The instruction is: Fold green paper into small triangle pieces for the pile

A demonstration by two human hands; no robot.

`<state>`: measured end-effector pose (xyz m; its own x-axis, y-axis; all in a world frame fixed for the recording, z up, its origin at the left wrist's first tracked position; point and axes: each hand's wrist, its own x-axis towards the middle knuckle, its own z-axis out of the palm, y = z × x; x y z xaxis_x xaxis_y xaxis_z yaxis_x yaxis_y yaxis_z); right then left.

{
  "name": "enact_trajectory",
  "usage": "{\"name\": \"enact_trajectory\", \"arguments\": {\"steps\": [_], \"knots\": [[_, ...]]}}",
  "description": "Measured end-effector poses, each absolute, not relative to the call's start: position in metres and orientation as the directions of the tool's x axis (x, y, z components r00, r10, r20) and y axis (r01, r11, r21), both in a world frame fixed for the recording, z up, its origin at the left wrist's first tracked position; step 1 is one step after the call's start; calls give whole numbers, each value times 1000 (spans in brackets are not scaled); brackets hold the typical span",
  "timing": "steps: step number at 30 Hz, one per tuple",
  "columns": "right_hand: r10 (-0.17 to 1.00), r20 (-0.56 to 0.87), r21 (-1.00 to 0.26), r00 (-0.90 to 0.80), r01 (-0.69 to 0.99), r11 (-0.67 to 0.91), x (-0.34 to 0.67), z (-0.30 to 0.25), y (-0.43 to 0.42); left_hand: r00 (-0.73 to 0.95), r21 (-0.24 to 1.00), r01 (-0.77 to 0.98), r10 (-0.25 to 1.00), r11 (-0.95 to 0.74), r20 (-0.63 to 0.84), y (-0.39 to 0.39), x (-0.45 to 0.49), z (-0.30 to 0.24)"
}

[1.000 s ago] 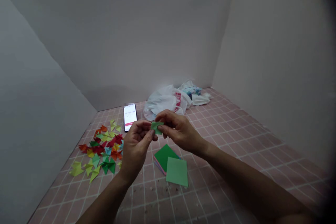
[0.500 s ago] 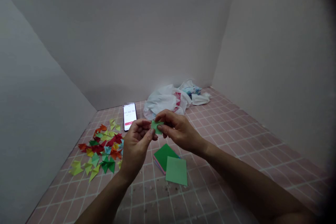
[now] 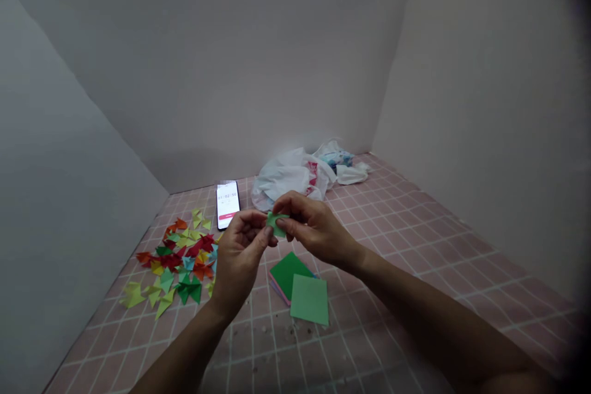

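Between my two hands is a small folded piece of light green paper (image 3: 277, 223), held up above the tiled surface. My left hand (image 3: 242, 246) pinches its left edge with thumb and fingers. From the other side, my right hand (image 3: 314, 228) grips it between thumb and forefinger. Parts of the folds are covered by my fingertips. Below the hands lies a stack of square paper with a dark green sheet (image 3: 289, 271) on top. A light green square sheet (image 3: 309, 300) overlaps the front of that stack.
Several folded paper shapes (image 3: 184, 265) in many colours are heaped at the left. Behind them a phone (image 3: 228, 204) shows a running timer. A white plastic bag (image 3: 281, 178) and a smaller crumpled packet (image 3: 339, 159) lie against the back wall (image 3: 258, 74).
My hands hold nearly the same pose around the folded paper, with only a slight shift at the fingertips. The whole view has moved very slightly.
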<state>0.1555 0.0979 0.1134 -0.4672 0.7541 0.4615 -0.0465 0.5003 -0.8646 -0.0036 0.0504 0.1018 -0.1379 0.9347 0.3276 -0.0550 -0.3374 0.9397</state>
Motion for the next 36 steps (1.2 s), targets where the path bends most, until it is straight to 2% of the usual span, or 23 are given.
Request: {"name": "enact_trajectory", "arguments": {"steps": [6, 15, 21, 26, 33, 36], "knots": [[752, 453, -873, -478, -66, 483, 156, 113, 98, -137, 944, -34, 937, -329, 322, 50, -4, 102], [752, 466, -884, -466, -200, 424, 157, 115, 100, -156, 929, 0, 918, -369, 365, 48, -5, 103], [793, 357, -934, -494, -162, 319, 160, 119, 102, -134, 886, 73, 876, -458, 464, 46, -6, 100], [813, 289, -956, -506, -110, 271, 163, 120, 102, -139, 872, 141, 863, -469, 487, 45, -7, 99], [813, 333, -929, -478, -22, 368, 162, 122, 100, -111, 844, 236, 849, -482, 516, 42, -7, 101], [800, 395, -883, -452, 53, 466, 161, 122, 97, -115, 876, 222, 880, -429, 460, 41, -6, 103]]}}
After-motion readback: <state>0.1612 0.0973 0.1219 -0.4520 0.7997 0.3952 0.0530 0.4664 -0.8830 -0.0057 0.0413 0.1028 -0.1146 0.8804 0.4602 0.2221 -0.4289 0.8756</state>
